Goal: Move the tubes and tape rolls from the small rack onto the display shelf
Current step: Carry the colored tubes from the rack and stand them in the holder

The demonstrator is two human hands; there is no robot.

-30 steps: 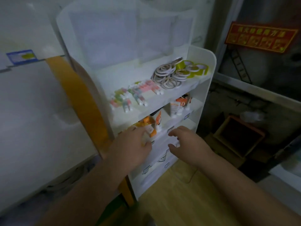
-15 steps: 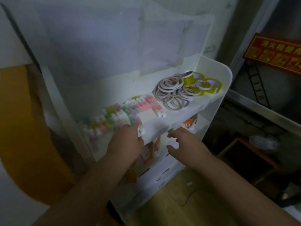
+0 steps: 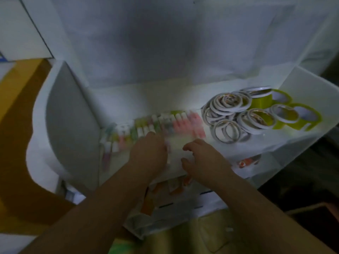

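- Tubes (image 3: 156,125) lie in a blurred row on the top board of the white display shelf (image 3: 310,92), left of the tape pile; their caps are white, their bodies pink, green and yellow. The blur hides their edges, so I cannot count them exactly; there are well over a dozen.
- Tape rolls (image 3: 236,112) sit in a heap at the right end of the same board: about ten thin white ones overlapping, and at least three wider yellow-green rolls (image 3: 297,116) just beside them, nearest the shelf's right wall.
- Orange-and-white packs (image 3: 249,160) show on the tier under the top board; more orange pieces (image 3: 176,186) lie lower, below the wrists. Their number is unclear.
- Left hand (image 3: 148,154) reaches to the front of the tube row, fingers bent downward among the tubes; whether it grips one I cannot tell.
- Right hand (image 3: 200,158) hovers just right of the left one, above the board's front edge, fingers loosely curled and spread, with nothing visibly in it.
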